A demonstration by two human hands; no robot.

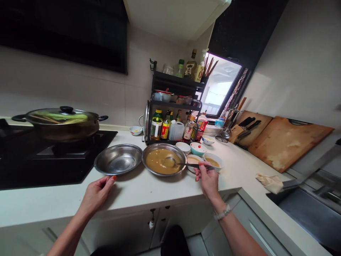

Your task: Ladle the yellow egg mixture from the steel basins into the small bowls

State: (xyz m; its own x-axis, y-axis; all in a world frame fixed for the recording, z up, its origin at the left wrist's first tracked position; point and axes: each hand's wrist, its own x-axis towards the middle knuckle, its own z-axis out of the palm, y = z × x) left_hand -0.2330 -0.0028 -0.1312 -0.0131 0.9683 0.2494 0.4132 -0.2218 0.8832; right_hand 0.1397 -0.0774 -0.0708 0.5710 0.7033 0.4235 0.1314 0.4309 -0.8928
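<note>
My right hand [206, 177] is closed around the dark handle of a ladle [188, 165]. The ladle's bowl is dipped in a brownish-yellow liquid with pale bits, inside a round metal dish [145, 164]. To the left stands a second metal dish [118, 160], with bare shiny metal inside. My left hand [97, 193] is at this dish's near rim, thumb pressed towards curled fingers; whether it grips the rim is hidden. Just beyond the ladle handle are a small bowl [190, 158] of pale liquid and a white bowl [221, 166] of brownish liquid.
A lidded pan [61, 128] sits on the black stove [53, 170] at left. Behind the dishes rises a black rack [177, 104] of bottles. More small bowls [197, 148] stand before it. Cutting boards [285, 142], a knife block [237, 134] and a cloth [269, 182] are at right.
</note>
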